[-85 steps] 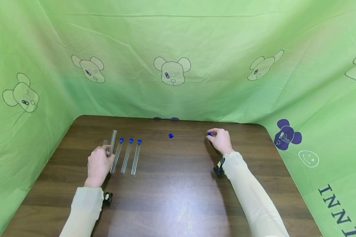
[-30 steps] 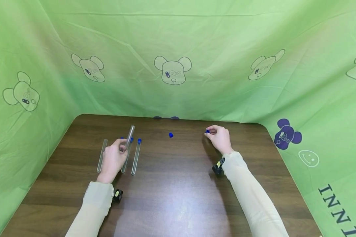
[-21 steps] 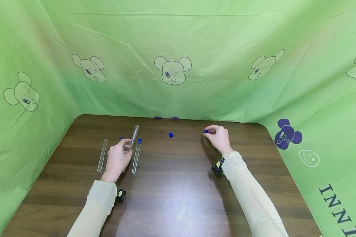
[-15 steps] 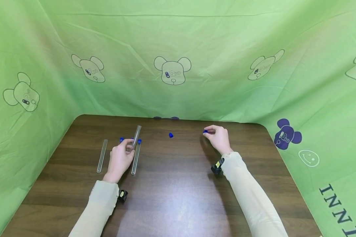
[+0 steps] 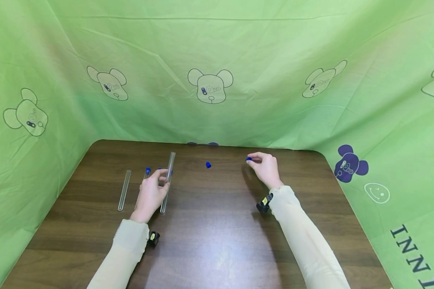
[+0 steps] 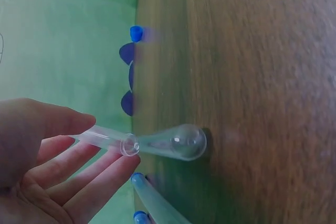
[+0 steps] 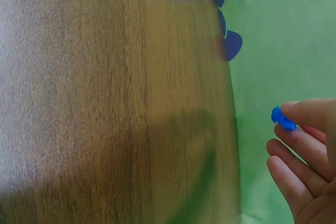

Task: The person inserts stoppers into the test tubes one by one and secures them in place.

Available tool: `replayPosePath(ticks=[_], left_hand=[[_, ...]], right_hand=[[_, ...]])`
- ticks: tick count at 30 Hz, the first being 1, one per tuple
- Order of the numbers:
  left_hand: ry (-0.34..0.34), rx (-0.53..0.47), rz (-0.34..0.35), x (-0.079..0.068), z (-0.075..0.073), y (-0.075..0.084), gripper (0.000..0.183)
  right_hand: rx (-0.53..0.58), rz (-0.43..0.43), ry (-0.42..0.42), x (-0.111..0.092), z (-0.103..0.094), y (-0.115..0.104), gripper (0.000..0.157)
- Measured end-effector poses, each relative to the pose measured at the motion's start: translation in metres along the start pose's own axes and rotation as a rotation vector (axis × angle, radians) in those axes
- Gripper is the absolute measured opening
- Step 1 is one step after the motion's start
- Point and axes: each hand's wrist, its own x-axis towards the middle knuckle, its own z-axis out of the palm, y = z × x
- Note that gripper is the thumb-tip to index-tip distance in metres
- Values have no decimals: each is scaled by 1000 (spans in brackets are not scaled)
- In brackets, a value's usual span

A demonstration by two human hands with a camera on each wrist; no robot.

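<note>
My left hand (image 5: pixel 151 196) pinches a clear uncapped test tube (image 5: pixel 171 161) between thumb and fingers, raised over a row of capped test tubes lying on the table. In the left wrist view, the round bottom of the held test tube (image 6: pixel 128 144) points towards the camera. The rightmost capped tube (image 5: pixel 164 204) shows below the hand, which partly hides the others. Over the table's right side, my right hand (image 5: pixel 265 170) pinches a blue cap (image 7: pixel 283 118) between thumb and index finger. Between the hands, a second blue cap (image 5: pixel 208 165) lies on the table.
Another test tube without a cap (image 5: pixel 124 190) lies left of the row. The brown wooden table (image 5: pixel 209 237) has rounded far corners. A green printed cloth (image 5: pixel 217 48) hangs behind it and along both sides.
My left hand has picked up the test tube and carried it rightward across the capped row. My right hand, still pinching the blue cap, has shifted slightly left.
</note>
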Motion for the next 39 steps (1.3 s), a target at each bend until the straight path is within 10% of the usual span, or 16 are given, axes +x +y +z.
replayPosePath(ticks=[39], left_hand=[[-239, -303, -81, -2, 36, 25, 42]], right_hand=[[79, -35, -5, -1, 3, -19, 22]])
